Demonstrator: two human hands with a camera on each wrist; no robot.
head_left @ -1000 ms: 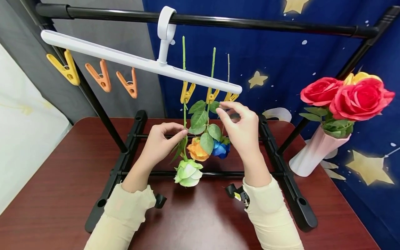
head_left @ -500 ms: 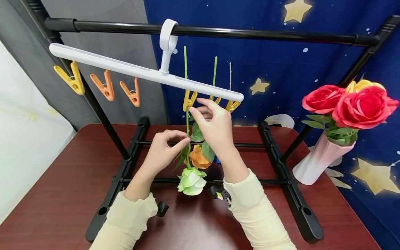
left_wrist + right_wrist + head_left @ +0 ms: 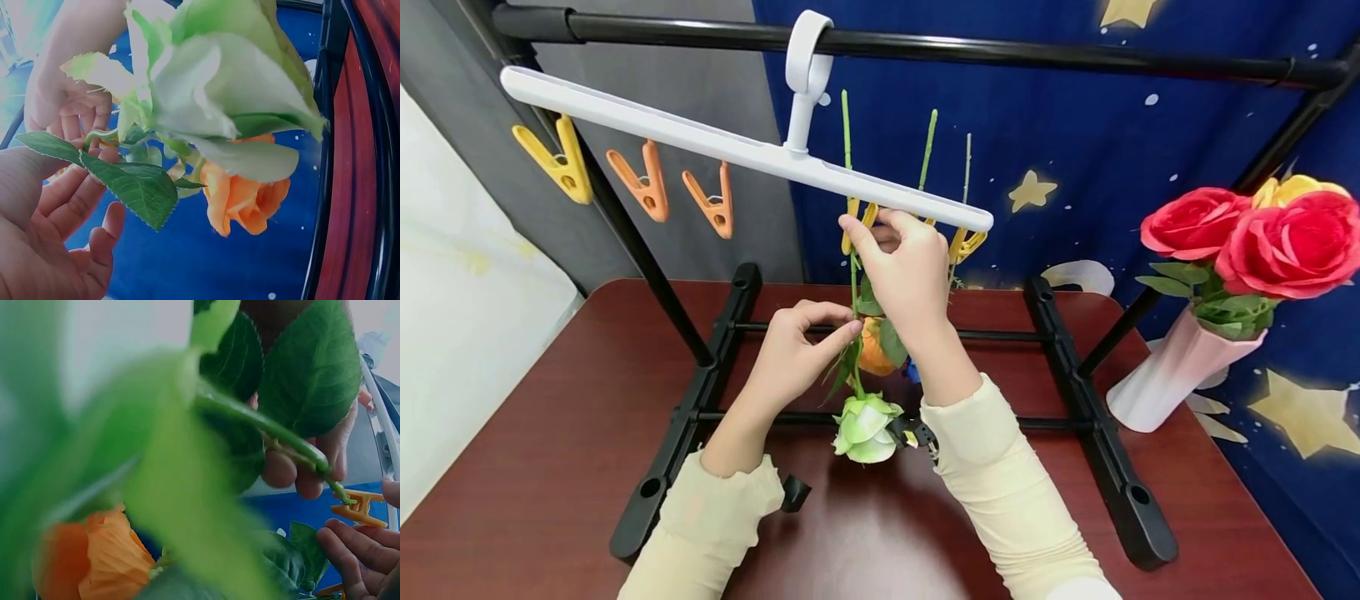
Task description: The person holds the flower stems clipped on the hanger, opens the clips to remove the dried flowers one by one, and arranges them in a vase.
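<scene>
A white hanger bar (image 3: 700, 146) hangs from the black rail (image 3: 1000, 50). Three flowers hang head-down from its yellow clips. My left hand (image 3: 848, 330) pinches the stem of the green-white rose (image 3: 865, 421) just above its leaves. My right hand (image 3: 863, 233) is raised to the bar, and its fingers pinch the yellow clip (image 3: 359, 509) that grips this stem. The orange rose (image 3: 872, 354) hangs right behind my right wrist, and the blue rose (image 3: 912, 371) is mostly hidden. The left wrist view shows the green-white rose (image 3: 212, 81) and orange rose (image 3: 244, 200) close up.
Three spare clips, one yellow (image 3: 561, 162) and two orange (image 3: 643, 183), hang at the bar's left end. A pink vase (image 3: 1172, 375) with red roses (image 3: 1285, 250) stands at the right. The rack's black base (image 3: 1075, 367) sits on the dark red table (image 3: 550, 400).
My right hand moved left from the rightmost clip to the clip of the green-white rose and took hold of it. My left hand kept its pinch on the stem.
</scene>
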